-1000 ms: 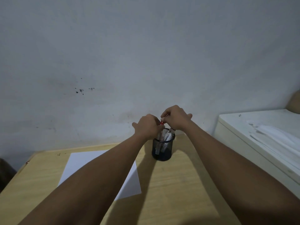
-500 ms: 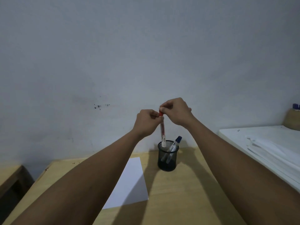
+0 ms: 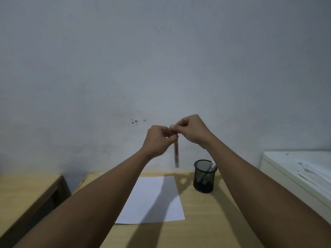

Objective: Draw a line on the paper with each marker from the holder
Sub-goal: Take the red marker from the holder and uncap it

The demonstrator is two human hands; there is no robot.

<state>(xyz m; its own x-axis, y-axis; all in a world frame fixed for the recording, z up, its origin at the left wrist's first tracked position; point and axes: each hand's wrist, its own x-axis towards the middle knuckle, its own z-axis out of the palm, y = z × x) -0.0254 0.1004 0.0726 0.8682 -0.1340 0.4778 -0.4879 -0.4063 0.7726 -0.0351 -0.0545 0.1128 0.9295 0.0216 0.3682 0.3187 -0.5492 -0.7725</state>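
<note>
Far left: a second wooden table, a dark gap between it and the main wooden desk. White paper lies flat on the desk, left of centre, partly crossed by arm shadows; no drawn lines can be made out on it. Above the paper's far edge, both hands meet in the air in front of the grey wall. Left hand: fingers curled and pinched shut on the upper part of the marker. The marker hangs nearly upright below the hands, pale barrel with red markings, a bit of red showing at the top between the fingertips; its lower end is clear of the desk and out of the holder. Right hand: thumb and fingertips pinched together on the marker's top end, touching the left hand's fingers. Whether the cap is on or coming off cannot be told. Right of the paper, near the wall: black mesh holder, upright, with other markers leaning inside. Far right: a white surface, its top streaked.
</note>
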